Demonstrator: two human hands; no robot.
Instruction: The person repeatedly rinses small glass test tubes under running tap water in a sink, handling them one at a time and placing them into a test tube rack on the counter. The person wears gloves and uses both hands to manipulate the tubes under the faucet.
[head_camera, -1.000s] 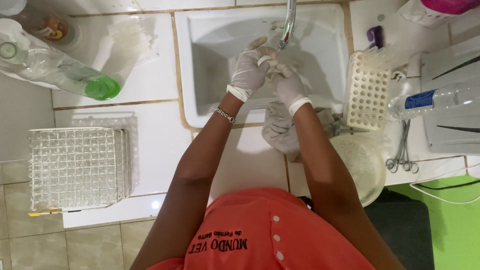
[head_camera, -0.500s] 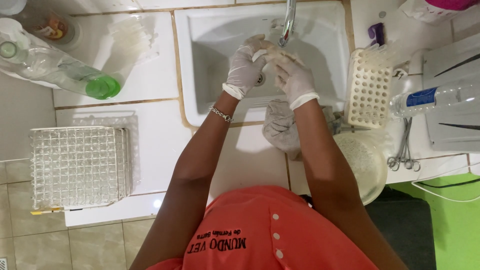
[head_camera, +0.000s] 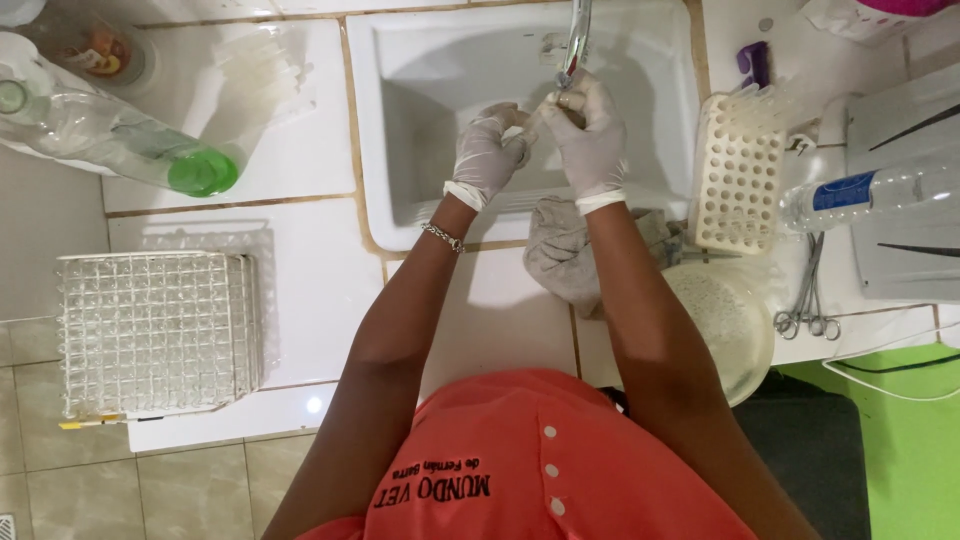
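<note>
Both my hands wear white gloves and meet over the white sink (head_camera: 420, 60), just under the metal tap (head_camera: 577, 35). My left hand (head_camera: 488, 152) is curled, its fingers closed on one end of a small clear tube (head_camera: 532, 115). My right hand (head_camera: 590, 135) pinches the other end close to the tap's spout. The tube is mostly hidden by the fingers. A thin bracelet (head_camera: 442, 236) sits on my left wrist.
A white tube rack (head_camera: 740, 175) stands right of the sink, and a wire rack (head_camera: 155, 330) sits on the left counter. A grey cloth (head_camera: 555, 255) hangs over the sink's front edge. Nearby are a green-capped bottle (head_camera: 130, 145), a blue-labelled bottle (head_camera: 870, 195), metal forceps (head_camera: 805, 290) and a round bowl (head_camera: 730, 320).
Both hands have risen from lower in the basin to just under the spout. The right hand now sits higher than the left.
</note>
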